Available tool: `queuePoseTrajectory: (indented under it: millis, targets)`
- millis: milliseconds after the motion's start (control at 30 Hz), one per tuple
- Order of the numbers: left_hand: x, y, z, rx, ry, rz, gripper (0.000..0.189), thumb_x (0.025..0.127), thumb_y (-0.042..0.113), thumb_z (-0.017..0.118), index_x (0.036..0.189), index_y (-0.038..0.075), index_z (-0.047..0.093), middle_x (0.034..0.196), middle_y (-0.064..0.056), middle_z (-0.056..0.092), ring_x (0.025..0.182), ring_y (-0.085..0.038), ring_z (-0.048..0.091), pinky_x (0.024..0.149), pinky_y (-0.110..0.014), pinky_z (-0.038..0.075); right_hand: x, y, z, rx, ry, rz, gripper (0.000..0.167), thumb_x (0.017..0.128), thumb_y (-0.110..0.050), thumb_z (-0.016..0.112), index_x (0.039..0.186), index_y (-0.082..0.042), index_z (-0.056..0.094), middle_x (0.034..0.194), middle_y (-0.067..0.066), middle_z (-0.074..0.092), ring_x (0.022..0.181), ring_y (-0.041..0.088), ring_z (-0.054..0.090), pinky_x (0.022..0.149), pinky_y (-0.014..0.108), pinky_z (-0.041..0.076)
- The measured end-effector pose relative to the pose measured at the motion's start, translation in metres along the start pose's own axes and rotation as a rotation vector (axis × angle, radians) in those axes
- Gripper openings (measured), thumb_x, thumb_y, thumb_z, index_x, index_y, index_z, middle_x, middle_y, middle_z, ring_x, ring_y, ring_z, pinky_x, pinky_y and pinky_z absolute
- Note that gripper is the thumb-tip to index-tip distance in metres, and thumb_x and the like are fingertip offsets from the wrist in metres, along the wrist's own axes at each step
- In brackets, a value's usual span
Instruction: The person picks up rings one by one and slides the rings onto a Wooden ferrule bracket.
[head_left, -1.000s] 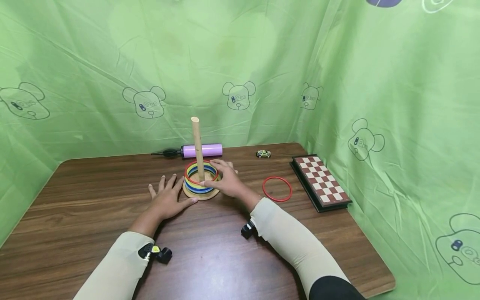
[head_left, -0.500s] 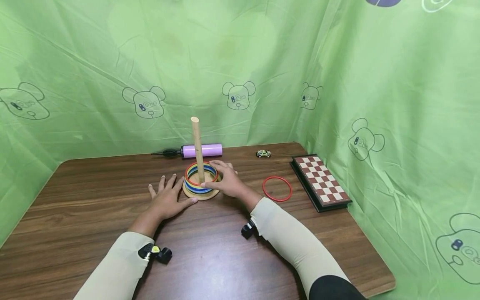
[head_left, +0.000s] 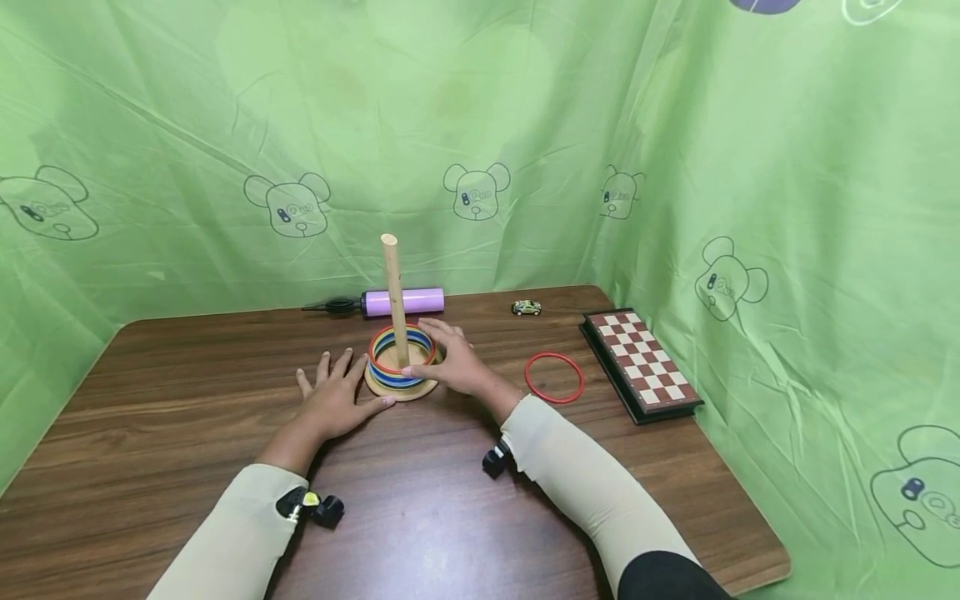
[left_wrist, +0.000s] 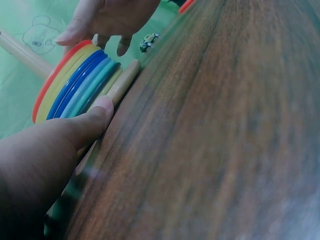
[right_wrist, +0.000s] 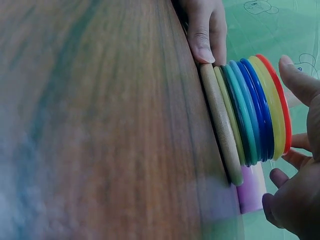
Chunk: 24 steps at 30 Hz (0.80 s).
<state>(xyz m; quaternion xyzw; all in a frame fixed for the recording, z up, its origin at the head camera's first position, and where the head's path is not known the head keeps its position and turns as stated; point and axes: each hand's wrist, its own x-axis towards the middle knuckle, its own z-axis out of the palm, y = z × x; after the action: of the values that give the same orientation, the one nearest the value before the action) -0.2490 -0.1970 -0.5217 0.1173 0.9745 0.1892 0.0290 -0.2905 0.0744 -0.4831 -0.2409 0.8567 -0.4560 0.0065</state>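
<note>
A wooden peg (head_left: 393,292) stands upright on a round wooden base (head_left: 401,394). Around it lies a stack of coloured rings (right_wrist: 250,110), with a red ring (right_wrist: 275,95) on top and yellow, blue and green ones below. My left hand (head_left: 334,406) rests spread on the table left of the base, its thumb touching the base's edge. At the right of the stack my right hand (head_left: 456,363) has thumb and fingers spread over the red ring's rim. The fingertips meet the red ring in the right wrist view. A second red ring (head_left: 554,402) lies flat to the right.
Behind the peg lies a purple hand pump (head_left: 423,300) with a black nozzle. A small toy car (head_left: 527,307) stands near the back edge. The checkered game board (head_left: 643,360) sits at the table's right side. Green curtain (head_left: 360,150) hangs behind.
The red ring on top of the stack has sunk slightly, and my right thumb has dropped a little with it. My left hand keeps its place.
</note>
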Motion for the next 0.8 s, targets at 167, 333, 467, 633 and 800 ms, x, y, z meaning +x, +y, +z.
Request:
queuePoseTrajectory:
  millis: [167, 333, 467, 633, 800]
  targets:
    - [-0.002, 0.001, 0.000, -0.005, 0.004, 0.000, 0.115, 0.093, 0.088, 0.057, 0.174, 0.012, 0.029, 0.180, -0.030, 0.017, 0.165, -0.064, 0.001, 0.118, -0.092, -0.011, -0.004, -0.002, -0.006, 0.005, 0.014, 0.002, 0.093, 0.087, -0.033, 0.095, 0.164, -0.006, 0.049, 0.176, 0.006, 0.042, 0.159, 0.035, 0.037, 0.133, 0.060, 0.030]
    - [-0.001, 0.002, -0.001, 0.000, 0.013, 0.005, 0.113, 0.093, 0.088, 0.057, 0.173, 0.012, 0.030, 0.179, -0.031, 0.019, 0.164, -0.065, 0.003, 0.117, -0.093, -0.009, -0.012, -0.002, -0.015, 0.008, 0.040, 0.015, 0.092, 0.088, -0.034, 0.094, 0.164, -0.009, 0.050, 0.175, 0.009, 0.042, 0.162, 0.037, 0.034, 0.132, 0.062, 0.030]
    - [-0.002, 0.002, -0.002, 0.002, 0.021, 0.009, 0.113, 0.093, 0.087, 0.057, 0.173, 0.012, 0.031, 0.179, -0.031, 0.020, 0.164, -0.065, 0.004, 0.117, -0.094, -0.008, -0.020, -0.002, -0.024, 0.010, 0.065, 0.011, 0.090, 0.089, -0.034, 0.094, 0.164, -0.010, 0.051, 0.174, 0.011, 0.043, 0.162, 0.038, 0.034, 0.132, 0.063, 0.030]
    - [-0.003, 0.000, -0.002, 0.000, 0.019, -0.004, 0.112, 0.093, 0.087, 0.058, 0.174, 0.013, 0.030, 0.180, -0.030, 0.019, 0.165, -0.064, 0.003, 0.118, -0.093, -0.009, -0.030, -0.001, -0.036, 0.013, 0.097, 0.012, 0.088, 0.090, -0.034, 0.093, 0.163, -0.010, 0.051, 0.174, 0.010, 0.044, 0.161, 0.038, 0.035, 0.132, 0.062, 0.030]
    - [-0.002, 0.000, -0.001, -0.004, 0.006, -0.003, 0.114, 0.092, 0.088, 0.058, 0.174, 0.014, 0.029, 0.180, -0.029, 0.018, 0.165, -0.063, 0.001, 0.118, -0.092, -0.011, -0.043, 0.004, -0.048, 0.002, 0.122, 0.028, 0.084, 0.091, -0.031, 0.092, 0.161, -0.008, 0.053, 0.172, 0.008, 0.047, 0.163, 0.037, 0.036, 0.134, 0.061, 0.028]
